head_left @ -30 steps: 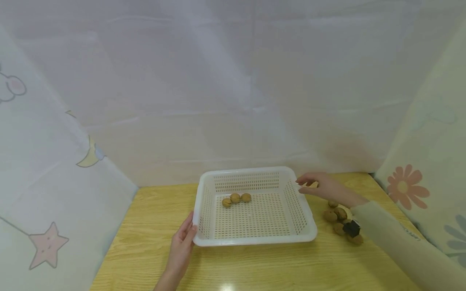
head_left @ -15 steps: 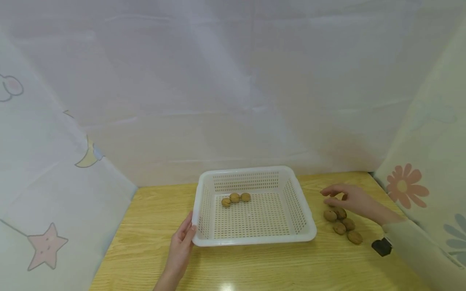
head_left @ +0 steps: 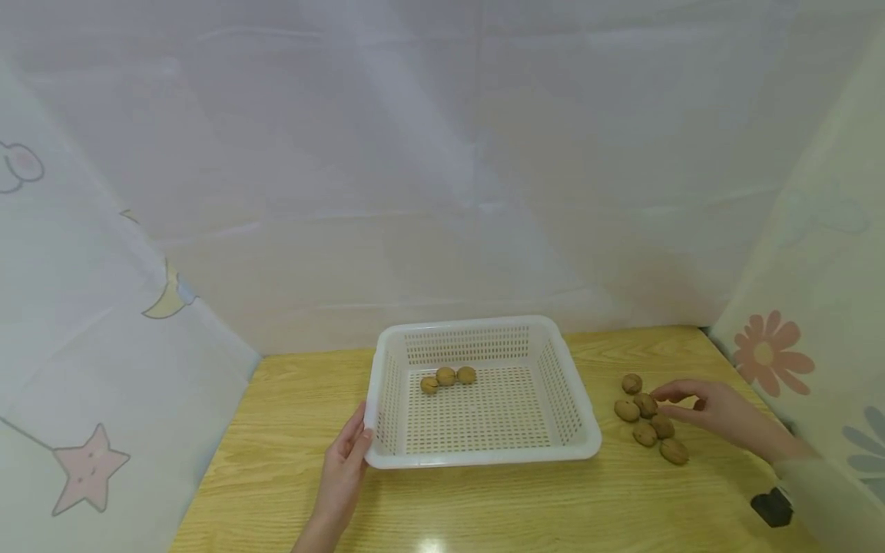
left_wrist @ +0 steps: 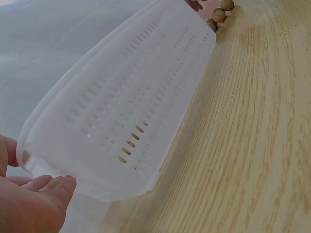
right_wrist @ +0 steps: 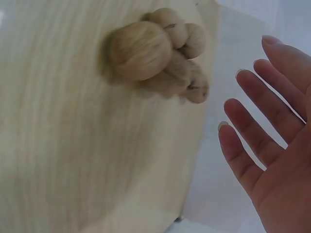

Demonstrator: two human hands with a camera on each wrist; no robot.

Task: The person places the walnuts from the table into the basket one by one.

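A white plastic basket (head_left: 484, 461) with slotted walls rests on the table. My left hand (head_left: 340, 468) grips its left rim, thumb on top and the other fingers underneath, as the left wrist view shows the hand (left_wrist: 36, 206) at the rim's corner. Inside the basket, three walnuts (head_left: 445, 376) lie together near the back left. Several more walnuts (head_left: 627, 411) form a loose cluster on the table, right of the basket. Just to the right of that cluster hovers my right hand (head_left: 722, 418). Its fingers are spread and hold nothing, apart from the walnuts (right_wrist: 141, 51) in the right wrist view.
The wooden table (head_left: 283, 430) has bare surface left of the basket and in front of it. Pale fabric walls (head_left: 442, 192) enclose the back and both sides. A small black object (head_left: 772, 507) sits at the right wrist.
From beside the basket's right rim, my right hand has moved right and toward the front, past the walnut cluster. The left hand, basket and walnuts stay in place.
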